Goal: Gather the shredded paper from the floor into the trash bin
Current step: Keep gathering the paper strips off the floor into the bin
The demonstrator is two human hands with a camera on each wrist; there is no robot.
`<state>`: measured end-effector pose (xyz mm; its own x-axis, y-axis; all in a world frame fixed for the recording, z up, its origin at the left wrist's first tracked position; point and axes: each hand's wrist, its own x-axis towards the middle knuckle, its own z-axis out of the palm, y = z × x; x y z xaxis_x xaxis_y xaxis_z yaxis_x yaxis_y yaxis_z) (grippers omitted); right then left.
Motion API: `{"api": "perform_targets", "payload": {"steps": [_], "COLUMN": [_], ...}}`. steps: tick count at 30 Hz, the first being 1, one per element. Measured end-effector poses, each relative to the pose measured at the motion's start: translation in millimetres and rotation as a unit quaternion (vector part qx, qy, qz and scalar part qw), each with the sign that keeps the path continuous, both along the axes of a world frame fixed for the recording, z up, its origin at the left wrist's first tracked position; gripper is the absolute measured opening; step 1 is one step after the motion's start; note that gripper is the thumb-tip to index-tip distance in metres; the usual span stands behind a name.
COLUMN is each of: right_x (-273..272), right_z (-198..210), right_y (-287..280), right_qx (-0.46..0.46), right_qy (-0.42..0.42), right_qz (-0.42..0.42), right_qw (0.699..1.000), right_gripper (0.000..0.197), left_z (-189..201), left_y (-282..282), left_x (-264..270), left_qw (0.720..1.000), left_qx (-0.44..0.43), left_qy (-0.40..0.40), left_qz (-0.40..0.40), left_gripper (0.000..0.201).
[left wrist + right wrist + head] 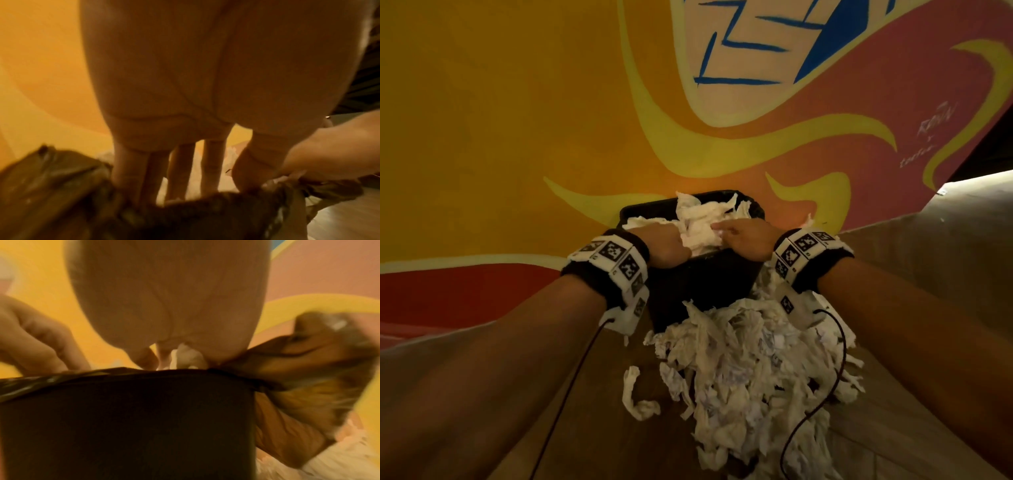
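While both hands press paper (698, 222) into the bin (705, 277), shreds (750, 370) crowd the floor.

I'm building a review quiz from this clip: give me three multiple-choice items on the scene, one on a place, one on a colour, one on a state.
1. Where does most of the shredded paper lie?
A. On the floor in front of the bin
B. On a shelf
C. Behind the bin

2. What colour is the trash bin?
A. White
B. Black
C. Blue

3. What are the hands doing?
A. Hanging idle at the sides
B. Lifting the bin
C. Both at the bin's mouth, on paper

Key:
1 A, the shredded paper pile spreads over the floor before the trash bin.
2 B, its wall is black.
3 C, left hand and right hand meet at the paper in the bin.
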<state>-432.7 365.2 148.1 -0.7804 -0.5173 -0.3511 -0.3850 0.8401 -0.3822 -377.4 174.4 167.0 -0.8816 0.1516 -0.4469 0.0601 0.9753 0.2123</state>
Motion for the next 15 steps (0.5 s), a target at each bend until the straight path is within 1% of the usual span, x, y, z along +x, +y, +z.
{"api": "perform_targets", "payload": {"steps": [1,2,4,6,7,8,9,10,11,13,15], "right_x": [4,9,18,33,42,51,62,72,82,99,113], "right_z": [0,0,-1,-1,-2,-4,-5,-9,-13,-28,-44], "right_y": [5,10,19,25,27,27,26,25,23,20,18], "right_qx": [-0.018,-0.014,0.017,0.01,-0.016,-0.051,-0.086,-0.109,-0.123,-0.11,-0.051], "right_qy": [0.02,0.051,0.123,0.204,0.254,0.298,0.331,0.338,0.32,0.231,0.141], "right_qz": [-0.003,0.001,0.017,0.013,0.003,-0.004,0.003,0.027,0.068,0.151,0.199], "right_qw": [1.0,0.999,0.992,0.979,0.967,0.953,0.94,0.934,0.937,0.955,0.968], "right_gripper": [0.045,0.047,0.051,0.051,0.047,0.041,0.035,0.029,0.024,0.018,0.02], "left_z": [5,9,18,25,27,28,28,26,21,1,-27], "left_y": [-3,-6,-11,-13,-14,-15,-16,-16,-16,-16,-17], "left_x": [6,13,26,40,49,57,65,73,79,88,94], "left_qw": [1.0,0.999,0.994,0.977,0.963,0.952,0.949,0.951,0.957,0.967,0.971], "left_qx": [0.017,0.028,0.029,0.055,0.089,0.129,0.166,0.188,0.192,0.16,0.101], "left_qy": [0.011,0.031,0.097,0.193,0.237,0.255,0.237,0.195,0.142,0.046,-0.015], "left_qz": [-0.005,-0.015,-0.043,-0.075,-0.093,-0.11,-0.128,-0.147,-0.164,-0.195,-0.217], "left_gripper": [0.031,0.028,0.034,0.032,0.026,0.019,0.015,0.012,0.011,0.01,0.014]}}
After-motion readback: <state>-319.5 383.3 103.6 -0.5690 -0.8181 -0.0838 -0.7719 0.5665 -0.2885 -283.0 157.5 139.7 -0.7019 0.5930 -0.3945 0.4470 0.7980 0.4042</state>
